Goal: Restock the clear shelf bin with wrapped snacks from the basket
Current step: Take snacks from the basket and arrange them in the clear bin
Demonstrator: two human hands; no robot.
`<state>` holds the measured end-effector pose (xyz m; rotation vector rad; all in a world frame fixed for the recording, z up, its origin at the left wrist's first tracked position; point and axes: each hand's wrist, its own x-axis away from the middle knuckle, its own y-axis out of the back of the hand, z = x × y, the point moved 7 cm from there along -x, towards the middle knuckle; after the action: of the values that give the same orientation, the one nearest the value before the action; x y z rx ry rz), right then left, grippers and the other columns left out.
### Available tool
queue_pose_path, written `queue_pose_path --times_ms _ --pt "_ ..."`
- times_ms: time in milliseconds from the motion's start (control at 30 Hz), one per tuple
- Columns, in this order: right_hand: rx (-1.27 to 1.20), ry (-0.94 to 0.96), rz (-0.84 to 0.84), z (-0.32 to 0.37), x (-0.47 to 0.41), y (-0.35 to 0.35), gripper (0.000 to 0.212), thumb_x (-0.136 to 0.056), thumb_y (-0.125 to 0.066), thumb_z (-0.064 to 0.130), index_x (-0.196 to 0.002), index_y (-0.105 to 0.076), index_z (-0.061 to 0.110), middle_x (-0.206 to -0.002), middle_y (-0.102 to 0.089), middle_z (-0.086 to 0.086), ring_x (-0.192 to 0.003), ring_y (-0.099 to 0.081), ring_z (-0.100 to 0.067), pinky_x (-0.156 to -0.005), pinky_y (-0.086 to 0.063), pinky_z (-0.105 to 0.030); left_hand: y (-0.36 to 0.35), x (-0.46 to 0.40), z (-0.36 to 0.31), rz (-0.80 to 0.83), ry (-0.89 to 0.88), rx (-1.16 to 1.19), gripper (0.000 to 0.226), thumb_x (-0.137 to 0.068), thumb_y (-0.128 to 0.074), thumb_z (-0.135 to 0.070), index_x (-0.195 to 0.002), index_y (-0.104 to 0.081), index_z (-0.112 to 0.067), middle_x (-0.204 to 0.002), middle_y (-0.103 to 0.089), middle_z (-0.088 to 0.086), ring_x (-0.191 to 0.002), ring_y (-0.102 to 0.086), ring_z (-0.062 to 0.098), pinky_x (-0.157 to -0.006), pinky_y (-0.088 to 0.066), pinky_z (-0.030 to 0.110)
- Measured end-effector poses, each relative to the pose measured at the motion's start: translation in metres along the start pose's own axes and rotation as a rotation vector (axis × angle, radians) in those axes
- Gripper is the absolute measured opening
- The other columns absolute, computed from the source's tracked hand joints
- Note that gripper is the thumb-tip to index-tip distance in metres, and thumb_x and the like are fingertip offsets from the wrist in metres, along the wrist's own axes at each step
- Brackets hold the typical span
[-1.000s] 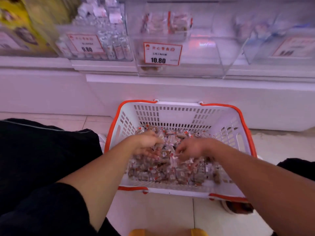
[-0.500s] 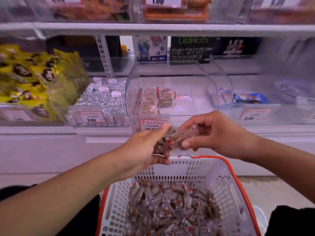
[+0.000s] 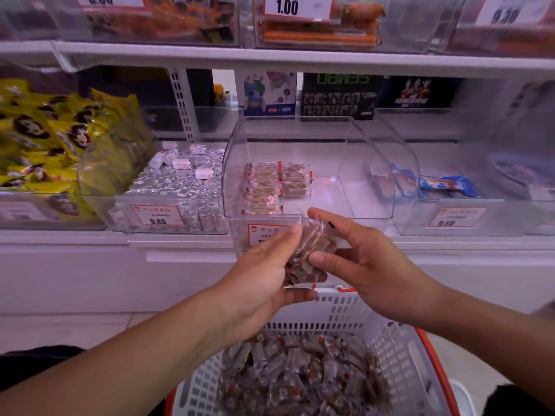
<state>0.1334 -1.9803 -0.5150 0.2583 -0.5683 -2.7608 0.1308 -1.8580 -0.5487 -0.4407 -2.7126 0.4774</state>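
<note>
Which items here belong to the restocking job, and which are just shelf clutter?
Job: left hand and right hand holding a bunch of wrapped snacks; clear shelf bin; basket.

Bystanders: yellow packets; silver-wrapped candies; blue packets; orange sticks.

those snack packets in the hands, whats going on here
A person is restocking a shelf. Both hands, the left hand and right hand, hold a bunch of wrapped snacks between them, raised above the white basket, which is full of the same packets. The bunch is just in front of the clear shelf bin, not yet inside. That bin holds only a few neat rows at its left side.
</note>
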Motion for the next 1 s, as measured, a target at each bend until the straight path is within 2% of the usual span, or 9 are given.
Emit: queue_pose_path --times_ms 167,333,400,500,600,700,800,900,1000 --pt "0.084 0.061 -0.017 0.003 0.008 -0.016 0.073 -0.087 -0.06 0.042 -0.152 -0.032 0.027 -0.138 -0.057 0.011 -0.125 -0.055 -0.003 -0.107 -0.046 -0.034 0.01 0.001 0.001 -0.161 -0.057 -0.077 0.067 -0.095 -0.029 -0.068 -0.096 -0.078 -0.023 -0.095 -0.077 0.008 -0.073 -0.069 0.019 -0.058 -0.053 0.03" --pt "0.2 0.146 -0.089 0.007 0.012 -0.016 0.069 -0.093 -0.052 0.042 -0.154 -0.027 0.024 -0.143 -0.045 0.013 -0.131 -0.041 0.008 -0.109 -0.035 -0.016 0.012 0.001 -0.008 -0.209 -0.147 -0.108 0.072 -0.093 -0.028 -0.069 -0.093 -0.073 -0.012 -0.078 -0.076 0.009 -0.058 -0.067 0.021 -0.053 -0.052 0.032" --pt "0.216 0.161 -0.094 0.008 0.014 -0.016 0.068 -0.093 -0.051 0.043 -0.154 -0.025 0.026 -0.137 -0.044 0.014 -0.128 -0.043 0.007 -0.105 -0.034 -0.009 0.011 0.001 -0.01 -0.207 -0.145 -0.097 0.075 -0.092 -0.027 -0.069 -0.099 -0.065 -0.005 -0.072 -0.072 0.011 -0.052 -0.063 0.023 -0.049 -0.049 0.031" --pt "0.108 0.15 -0.111 0.011 0.013 -0.013 0.061 -0.089 -0.059 0.041 -0.145 -0.037 0.028 -0.128 -0.054 0.009 -0.116 -0.058 -0.006 -0.097 -0.047 -0.021 0.006 0.001 -0.009 -0.137 -0.051 0.011 0.078 -0.094 -0.026 -0.071 -0.1 -0.065 -0.004 -0.075 -0.07 0.013 -0.05 -0.056 0.021 -0.046 -0.043 0.028" --pt "-0.05 0.134 -0.134 0.015 0.01 -0.011 0.046 -0.087 -0.064 0.034 -0.13 -0.047 0.026 -0.113 -0.064 0.002 -0.1 -0.065 -0.015 -0.088 -0.054 -0.032 -0.004 0.005 -0.009 -0.034 0.026 0.126 0.069 -0.095 -0.039 -0.065 -0.107 -0.072 -0.006 -0.086 -0.071 0.011 -0.058 -0.056 0.016 -0.05 -0.042 0.028" --pt "-0.055 0.151 -0.113 0.017 0.01 -0.012 0.038 -0.089 -0.064 0.028 -0.123 -0.048 0.023 -0.104 -0.065 0.002 -0.093 -0.066 -0.017 -0.084 -0.053 -0.032 -0.005 0.006 -0.011 -0.065 -0.061 0.028 0.054 -0.095 -0.055 -0.049 -0.119 -0.064 -0.002 -0.093 -0.07 0.011 -0.063 -0.055 0.013 -0.052 -0.042 0.024" --pt "0.032 0.173 -0.068 0.023 0.007 -0.007 0.037 -0.088 -0.071 0.017 -0.118 -0.05 0.022 -0.101 -0.065 0.007 -0.091 -0.066 -0.016 -0.083 -0.054 -0.034 0.003 0.004 -0.018 -0.138 -0.145 -0.14 0.038 -0.097 -0.057 -0.037 -0.118 -0.055 -0.005 -0.092 -0.069 0.011 -0.064 -0.053 0.013 -0.054 -0.041 0.025" --pt "0.263 0.239 -0.049 0.041 -0.003 0.005 0.046 -0.074 -0.084 0.01 -0.112 -0.059 0.02 -0.095 -0.066 0.011 -0.086 -0.066 -0.014 -0.076 -0.055 -0.036 0.004 0.002 -0.031 -0.136 -0.186 -0.394 0.032 -0.098 -0.054 -0.038 -0.117 -0.047 -0.013 -0.088 -0.064 0.008 -0.065 -0.051 0.015 -0.056 -0.042 0.027" --pt "0.357 0.28 -0.001 0.061 -0.023 0.013 0.039 -0.068 -0.086 0.01 -0.101 -0.067 0.018 -0.087 -0.071 0.003 -0.077 -0.068 -0.016 -0.072 -0.058 -0.038 0.002 0.002 -0.055 -0.072 -0.194 -0.427 0.042 -0.091 -0.054 -0.052 -0.114 -0.045 -0.017 -0.096 -0.069 0.008 -0.074 -0.062 0.02 -0.059 -0.049 0.032"
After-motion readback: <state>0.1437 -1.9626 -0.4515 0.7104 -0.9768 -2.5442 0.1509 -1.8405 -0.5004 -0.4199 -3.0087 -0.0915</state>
